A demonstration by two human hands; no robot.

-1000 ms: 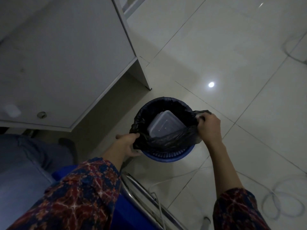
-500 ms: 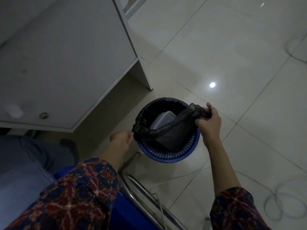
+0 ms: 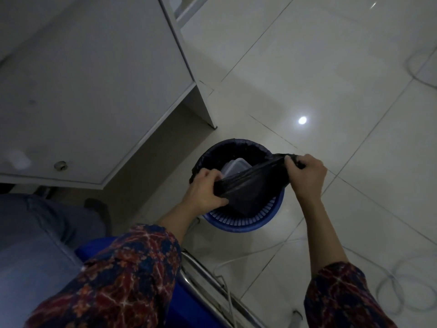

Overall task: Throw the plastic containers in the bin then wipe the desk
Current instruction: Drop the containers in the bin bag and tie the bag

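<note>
A blue round bin (image 3: 246, 223) stands on the tiled floor beside the desk. A black bin bag (image 3: 250, 185) lines it, its near edge pulled off the rim and stretched across the opening. A clear plastic container (image 3: 233, 168) lies inside, partly hidden by the bag. My left hand (image 3: 204, 192) grips the bag's left end. My right hand (image 3: 305, 174) grips its right end above the bin's right rim. The white desk (image 3: 82, 91) fills the upper left.
A dark round grommet (image 3: 60, 165) sits near the desk's front edge. White cables (image 3: 390, 292) lie coiled on the floor at lower right. A blue chair seat with a metal frame (image 3: 201, 280) is just below the bin. A knee in jeans (image 3: 35, 233) is at left.
My left hand let go of the bag's edge, then moved right and took hold of it again over the bin. The right hand kept its grip and pulled the bag taut.
</note>
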